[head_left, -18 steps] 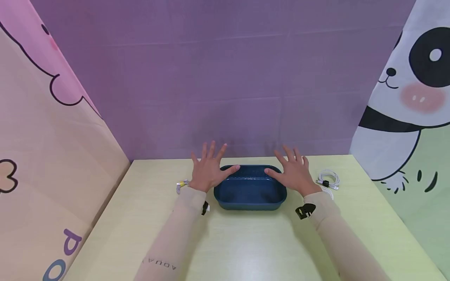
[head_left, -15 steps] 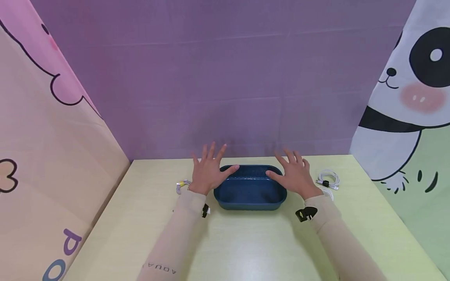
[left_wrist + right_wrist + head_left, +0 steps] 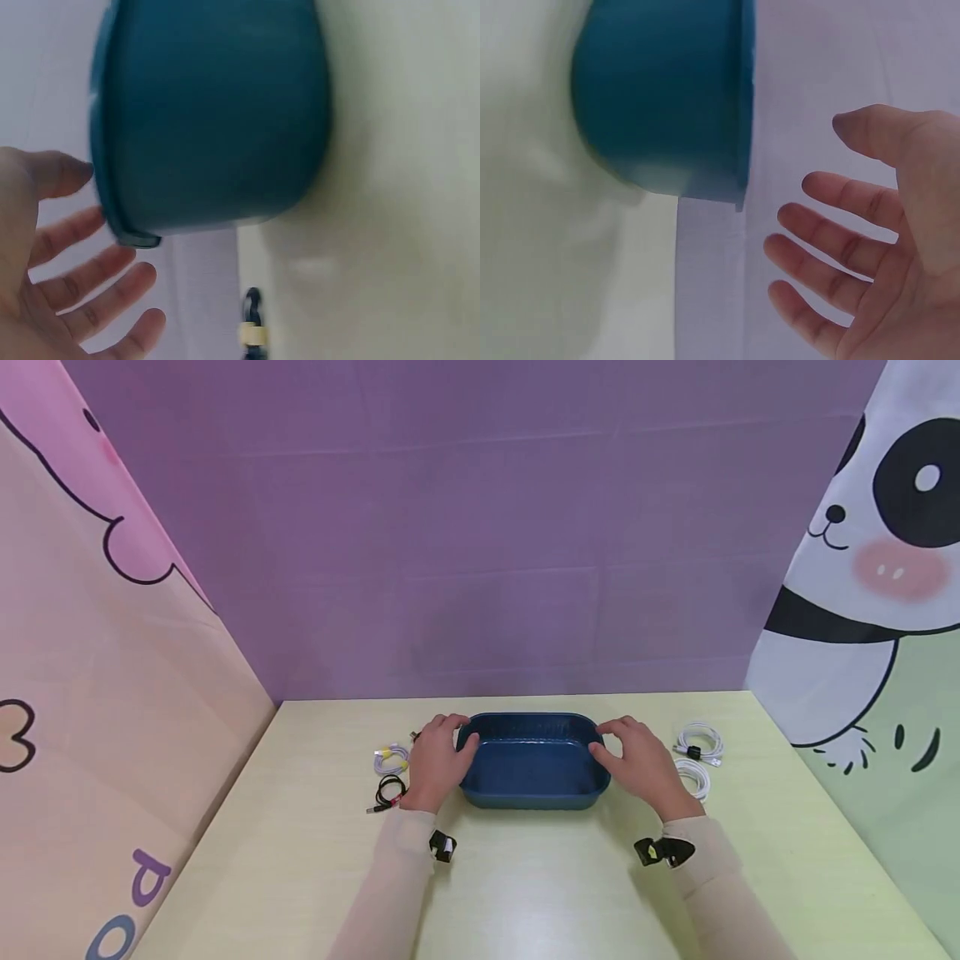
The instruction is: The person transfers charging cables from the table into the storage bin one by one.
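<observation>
A dark blue oval-cornered tub stands on the table, its inside facing up. At its left end is my left hand, fingers loosely bent by the rim. In the left wrist view the thumb of that hand is close to the rim of the tub; whether it touches cannot be told. My right hand hovers at the other end. The right wrist view has a gap between this relaxed hand and the tub wall.
Left of the tub lie a pale coiled cable with yellow bands and a black coiled cable. On the right are two white coiled cables, one with a black tie. A purple cloth hangs behind the table.
Both hands have come down and back toward the tub's ends, their spread fingers now more bent. The black cable on the left has come into view. The tub has not visibly moved.
</observation>
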Motion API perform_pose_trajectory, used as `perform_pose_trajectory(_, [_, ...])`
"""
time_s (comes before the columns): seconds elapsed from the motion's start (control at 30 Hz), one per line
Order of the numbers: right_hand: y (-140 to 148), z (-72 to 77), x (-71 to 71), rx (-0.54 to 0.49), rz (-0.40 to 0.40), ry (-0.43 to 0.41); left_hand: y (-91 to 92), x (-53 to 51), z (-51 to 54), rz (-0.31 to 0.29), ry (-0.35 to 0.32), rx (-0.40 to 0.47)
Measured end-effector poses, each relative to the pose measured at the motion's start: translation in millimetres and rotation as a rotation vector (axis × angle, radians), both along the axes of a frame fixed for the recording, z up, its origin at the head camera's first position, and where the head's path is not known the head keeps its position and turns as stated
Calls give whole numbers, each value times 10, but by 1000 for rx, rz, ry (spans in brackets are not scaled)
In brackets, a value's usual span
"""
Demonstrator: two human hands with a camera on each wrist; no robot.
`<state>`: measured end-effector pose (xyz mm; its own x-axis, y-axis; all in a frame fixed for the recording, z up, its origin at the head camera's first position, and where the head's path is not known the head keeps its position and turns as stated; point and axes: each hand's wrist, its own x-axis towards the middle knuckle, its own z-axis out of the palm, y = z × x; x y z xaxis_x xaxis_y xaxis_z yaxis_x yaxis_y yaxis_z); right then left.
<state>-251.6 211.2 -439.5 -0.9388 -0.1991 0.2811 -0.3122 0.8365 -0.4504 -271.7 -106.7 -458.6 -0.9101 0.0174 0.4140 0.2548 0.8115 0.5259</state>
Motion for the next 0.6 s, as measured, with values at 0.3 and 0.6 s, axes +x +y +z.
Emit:
perform_pose_trajectory(0.3, [78,-135,163,-95,-19,7,-41,67,-199,136,-139,176])
perform_pose_trajectory(0.6, [214,-229,226,-148,-21,23,-52,131,-289,139,-203,216])
